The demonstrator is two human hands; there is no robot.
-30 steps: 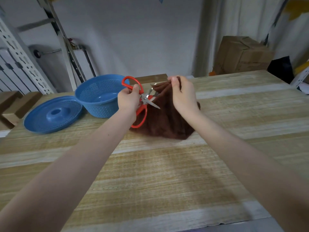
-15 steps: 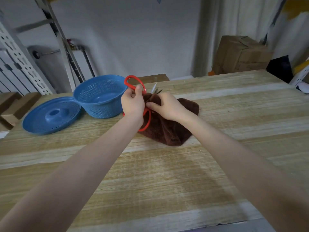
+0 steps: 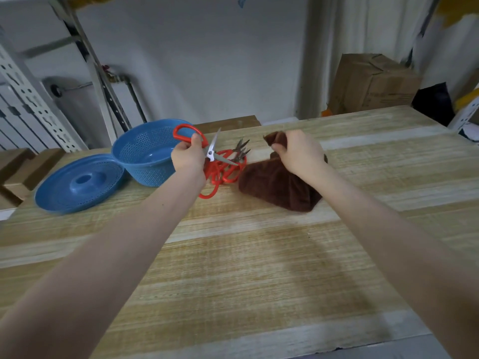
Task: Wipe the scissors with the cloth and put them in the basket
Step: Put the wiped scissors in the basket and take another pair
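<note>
Scissors (image 3: 213, 149) with red handles sit in my left hand (image 3: 188, 158), fingers and thumb curled around the upper loop, the blades spread apart, one pointing up and away and the other angled to the right; the lower loop hangs below my wrist, close over the worktop (image 3: 259, 255). My right hand (image 3: 300, 154) clutches a bunched fold of the brown cloth (image 3: 277, 183), lifting one corner above my knuckles while the rest of the cloth lies heaped on the wood beneath my wrist. The held pair and the cloth are apart, not touching. Between my hands, a small tangle of more scissors (image 3: 230, 169) lies on the worktop, red handles overlapping and dark blades pointing away from me, its right edge just beside the cloth. Just left of my left hand stands the blue perforated basket (image 3: 145, 156), upright and open; the upper handle loop shows in front of its far rim. A blue perforated lid (image 3: 77, 182) rests to the basket's left, touching it or nearly so. Beyond the pale striped wood, a cardboard box (image 3: 370, 84) stands on the right against a grey wall, with a black bag (image 3: 432, 102) beside it, and perforated metal shelving uprights (image 3: 33, 99) rise on the left.
</note>
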